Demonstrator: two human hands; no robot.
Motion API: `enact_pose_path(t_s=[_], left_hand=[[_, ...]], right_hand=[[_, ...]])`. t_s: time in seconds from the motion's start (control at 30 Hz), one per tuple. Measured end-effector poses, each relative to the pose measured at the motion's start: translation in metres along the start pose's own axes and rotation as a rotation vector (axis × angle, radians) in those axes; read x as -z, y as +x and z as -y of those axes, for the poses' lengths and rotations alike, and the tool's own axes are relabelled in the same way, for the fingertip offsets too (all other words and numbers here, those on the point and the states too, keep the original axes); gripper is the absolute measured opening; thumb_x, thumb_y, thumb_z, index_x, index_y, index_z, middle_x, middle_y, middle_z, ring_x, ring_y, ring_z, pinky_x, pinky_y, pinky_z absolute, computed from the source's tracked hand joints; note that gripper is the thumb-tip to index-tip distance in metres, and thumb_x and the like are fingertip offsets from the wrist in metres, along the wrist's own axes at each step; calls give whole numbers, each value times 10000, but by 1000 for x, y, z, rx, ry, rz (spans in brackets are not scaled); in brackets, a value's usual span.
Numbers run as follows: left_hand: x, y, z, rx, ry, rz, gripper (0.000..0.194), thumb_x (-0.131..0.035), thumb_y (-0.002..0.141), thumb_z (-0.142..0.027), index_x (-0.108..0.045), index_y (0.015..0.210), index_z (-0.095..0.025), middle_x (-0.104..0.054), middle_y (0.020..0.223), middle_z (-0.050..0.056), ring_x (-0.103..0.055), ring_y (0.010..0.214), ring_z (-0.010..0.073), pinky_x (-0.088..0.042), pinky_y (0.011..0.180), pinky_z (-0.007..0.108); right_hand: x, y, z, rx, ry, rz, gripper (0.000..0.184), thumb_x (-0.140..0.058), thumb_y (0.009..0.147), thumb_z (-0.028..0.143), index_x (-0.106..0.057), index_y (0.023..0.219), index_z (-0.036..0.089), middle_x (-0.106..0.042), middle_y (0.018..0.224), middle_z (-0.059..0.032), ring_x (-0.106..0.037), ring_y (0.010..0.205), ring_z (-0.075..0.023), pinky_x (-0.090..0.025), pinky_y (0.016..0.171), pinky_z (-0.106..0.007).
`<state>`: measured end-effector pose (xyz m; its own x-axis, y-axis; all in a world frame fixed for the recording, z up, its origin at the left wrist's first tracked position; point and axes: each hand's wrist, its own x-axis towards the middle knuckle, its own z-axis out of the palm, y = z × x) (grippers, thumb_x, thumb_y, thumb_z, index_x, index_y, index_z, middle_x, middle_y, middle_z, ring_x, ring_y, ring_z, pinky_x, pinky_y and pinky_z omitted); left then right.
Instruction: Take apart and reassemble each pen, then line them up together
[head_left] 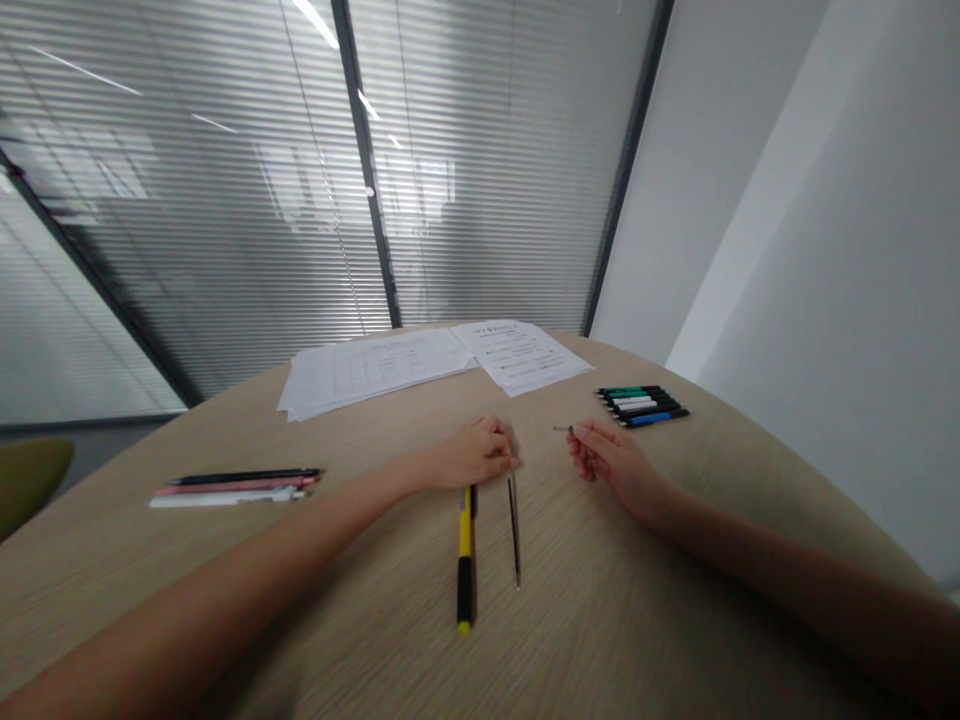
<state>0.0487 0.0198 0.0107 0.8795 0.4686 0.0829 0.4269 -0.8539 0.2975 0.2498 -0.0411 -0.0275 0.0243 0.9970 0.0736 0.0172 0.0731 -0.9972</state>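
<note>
My left hand [474, 456] rests on the table with its fingers curled together; what they hold, if anything, is hidden. Below its thumb lies a thin dark pen refill [514, 535], pointing toward me, its far end close to the fingertips. A yellow and black pen barrel [465, 560] lies beside the refill, its far end partly covered by the same hand. To the right, my right hand [604, 458] pinches a small thin piece with a dark end [561, 429], too small to name, between thumb and fingers just over the table.
Several pens [642, 405] in green, white, black and blue lie in a row at the right. More pens [236, 487], black, pink and white, lie at the left. Printed paper sheets [382, 370] cover the table's far side. A green chair [30, 480] stands at the left edge.
</note>
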Motion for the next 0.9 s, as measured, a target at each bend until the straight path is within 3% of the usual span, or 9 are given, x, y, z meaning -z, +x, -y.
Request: enact_pose_path(t_s=[0.47,0.67,0.9], left_hand=[[-3,-4,-2,29,212,-36,179,-487,782,-257,-594,735,-122,-515,897,85,-451,879,201,-348,828,343],[6,-2,-7,48,185,-147,98,-522,746,-213,-564,714,-131,-509,863,68,-483,818,186,-381,768,324],[6,0,-25,-67,113,-284,107,-577,728,-247,-607,744,-146,-527,716,14,-513,736,147,-373,685,270]], right_hand=[[-1,-2,0,54,-111,64,293,-502,712,456,-492,636,173,-473,534,31,-421,450,-82,-326,450,-230],[-1,-3,-1,108,-214,112,280,-474,737,445,-486,641,182,-467,495,38,-424,451,-88,-340,456,-227],[-5,-6,4,132,-324,171,238,-469,729,405,-479,635,187,-435,459,54,-423,431,-88,-342,459,-230]])
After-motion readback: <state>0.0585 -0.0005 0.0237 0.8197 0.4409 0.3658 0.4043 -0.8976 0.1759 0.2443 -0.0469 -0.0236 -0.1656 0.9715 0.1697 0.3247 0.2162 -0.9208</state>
